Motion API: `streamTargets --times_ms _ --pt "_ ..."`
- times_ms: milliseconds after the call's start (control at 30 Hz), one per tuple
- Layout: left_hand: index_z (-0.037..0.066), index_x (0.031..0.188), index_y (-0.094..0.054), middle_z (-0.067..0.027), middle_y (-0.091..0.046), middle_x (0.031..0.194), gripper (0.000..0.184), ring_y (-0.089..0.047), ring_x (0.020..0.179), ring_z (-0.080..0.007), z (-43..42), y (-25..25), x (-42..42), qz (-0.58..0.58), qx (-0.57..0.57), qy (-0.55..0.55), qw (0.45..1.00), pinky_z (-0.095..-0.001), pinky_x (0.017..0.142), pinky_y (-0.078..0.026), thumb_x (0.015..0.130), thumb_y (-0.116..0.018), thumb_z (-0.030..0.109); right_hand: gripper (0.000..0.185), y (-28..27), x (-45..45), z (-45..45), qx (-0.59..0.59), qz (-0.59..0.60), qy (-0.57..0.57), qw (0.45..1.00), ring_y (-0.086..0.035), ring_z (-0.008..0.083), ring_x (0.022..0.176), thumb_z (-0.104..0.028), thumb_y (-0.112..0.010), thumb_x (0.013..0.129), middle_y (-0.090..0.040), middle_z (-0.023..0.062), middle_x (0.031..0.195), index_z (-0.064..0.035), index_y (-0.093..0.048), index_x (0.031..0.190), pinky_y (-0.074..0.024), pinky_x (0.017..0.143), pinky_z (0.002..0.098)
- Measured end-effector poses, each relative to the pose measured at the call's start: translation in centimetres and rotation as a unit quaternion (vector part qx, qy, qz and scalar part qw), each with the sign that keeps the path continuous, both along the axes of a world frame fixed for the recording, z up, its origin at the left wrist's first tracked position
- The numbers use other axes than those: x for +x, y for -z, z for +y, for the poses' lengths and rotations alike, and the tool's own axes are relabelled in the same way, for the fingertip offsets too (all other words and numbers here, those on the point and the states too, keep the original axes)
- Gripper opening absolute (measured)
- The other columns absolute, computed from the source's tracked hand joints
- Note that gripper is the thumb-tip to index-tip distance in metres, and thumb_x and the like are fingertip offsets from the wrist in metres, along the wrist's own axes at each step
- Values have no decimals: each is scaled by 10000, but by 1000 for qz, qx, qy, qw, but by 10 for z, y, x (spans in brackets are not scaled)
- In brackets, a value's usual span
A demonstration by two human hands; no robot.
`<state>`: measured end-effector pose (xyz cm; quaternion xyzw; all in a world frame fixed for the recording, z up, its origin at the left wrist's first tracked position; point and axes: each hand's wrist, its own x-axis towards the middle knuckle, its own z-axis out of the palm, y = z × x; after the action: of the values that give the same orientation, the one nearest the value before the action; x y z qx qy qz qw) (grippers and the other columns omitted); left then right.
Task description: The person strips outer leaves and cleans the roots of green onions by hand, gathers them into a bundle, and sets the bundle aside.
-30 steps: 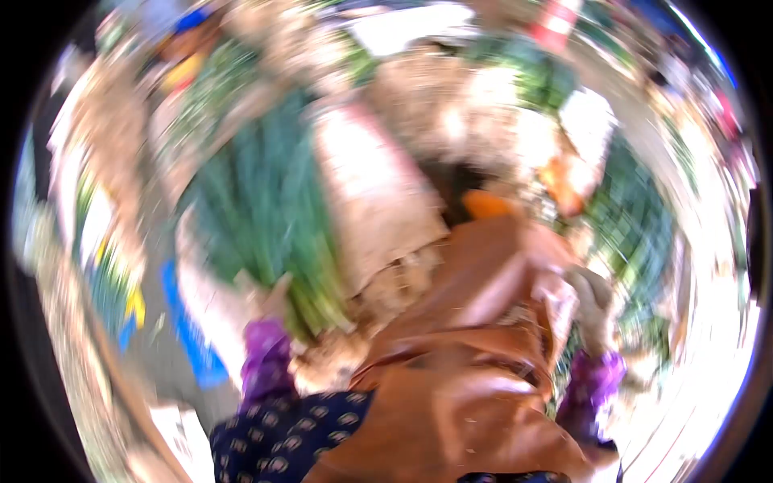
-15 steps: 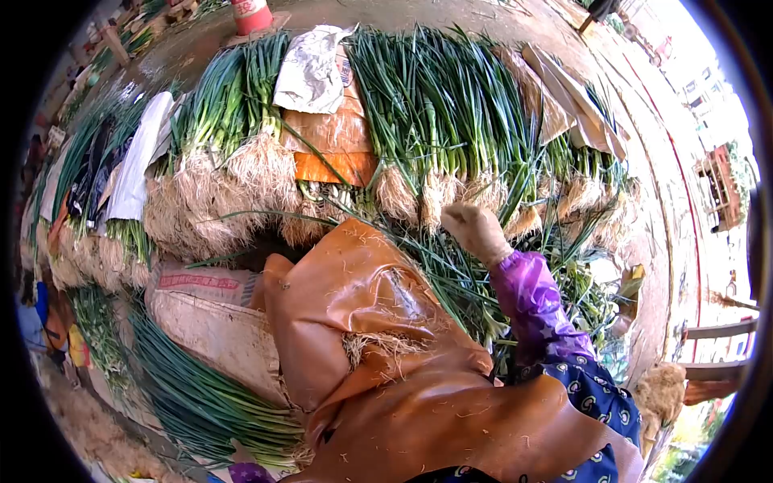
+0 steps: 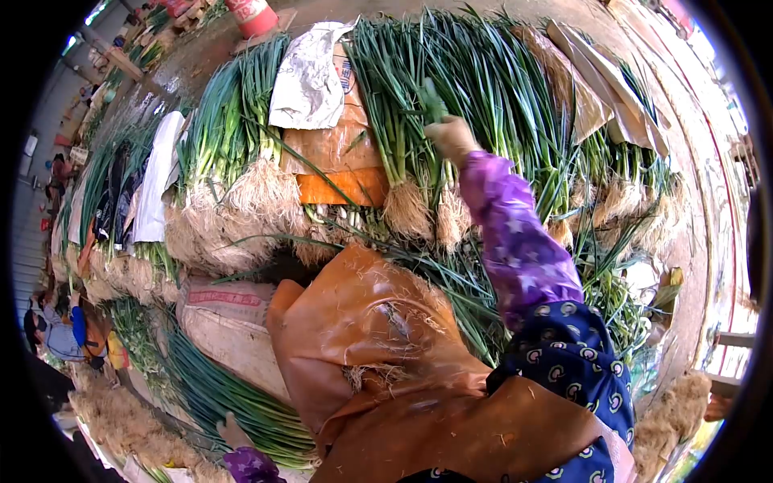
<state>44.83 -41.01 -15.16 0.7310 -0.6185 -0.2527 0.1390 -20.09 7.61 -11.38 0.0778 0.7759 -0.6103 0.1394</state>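
My right hand (image 3: pixel 452 138), in a pale glove with a purple star-print sleeve, is over the row of green onions (image 3: pixel 483 88) standing in front of me. Its fingers are closed, and a blurred green piece of leaf (image 3: pixel 433 98) shows at them. At the lower left, my left hand (image 3: pixel 234 433) rests against a pile of green onions (image 3: pixel 233 390), its gloved fingers apparently stretched out along the leaves. A brown apron (image 3: pixel 370 306) covers my lap, with loose root strands (image 3: pixel 378 375) on it.
A white sack (image 3: pixel 310 76) and an orange-brown sheet (image 3: pixel 332 153) divide the onion row. A printed sack (image 3: pixel 229 322) lies left of my lap. Loose leaves (image 3: pixel 616 298) lie at the right. A red-and-white bucket (image 3: pixel 253 16) stands behind. Another person (image 3: pixel 64 334) is at far left.
My right hand has moved up and slightly left, from the onion roots to the leaves, and a blurred green piece now shows at it. My left hand has come further into view.
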Motion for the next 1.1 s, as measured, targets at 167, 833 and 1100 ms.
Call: streamTargets --times_ms 167,833,1100 --pt "2 1329 -351 -116 -331 1386 585 -344 1250 -246 58 -87 -146 232 0 157 960 -398 1042 -258 858 -575 267 251 -50 72 155 70 115 -26 991 -422 78 512 -227 -623 783 -548 22 709 -2 -597 891 -344 432 213" --pt "-39 1228 -458 -143 -505 1237 387 -520 1089 -186 246 -173 -349 453 162 545 687 -311 963 -391 875 -539 97 281 18 71 -54 372 102 -208 899 -612 192 690 -181 -566 829 -640 122 864 -1 -573 1044 -522 684 324" --pt "-33 1075 -549 -90 -618 937 293 -570 888 -164 308 -92 -402 337 552 340 682 -299 791 -474 850 -593 150 277 -75 223 -19 164 259 -332 892 -581 212 522 -314 -587 859 -608 68 660 -45 -599 922 -517 557 323"
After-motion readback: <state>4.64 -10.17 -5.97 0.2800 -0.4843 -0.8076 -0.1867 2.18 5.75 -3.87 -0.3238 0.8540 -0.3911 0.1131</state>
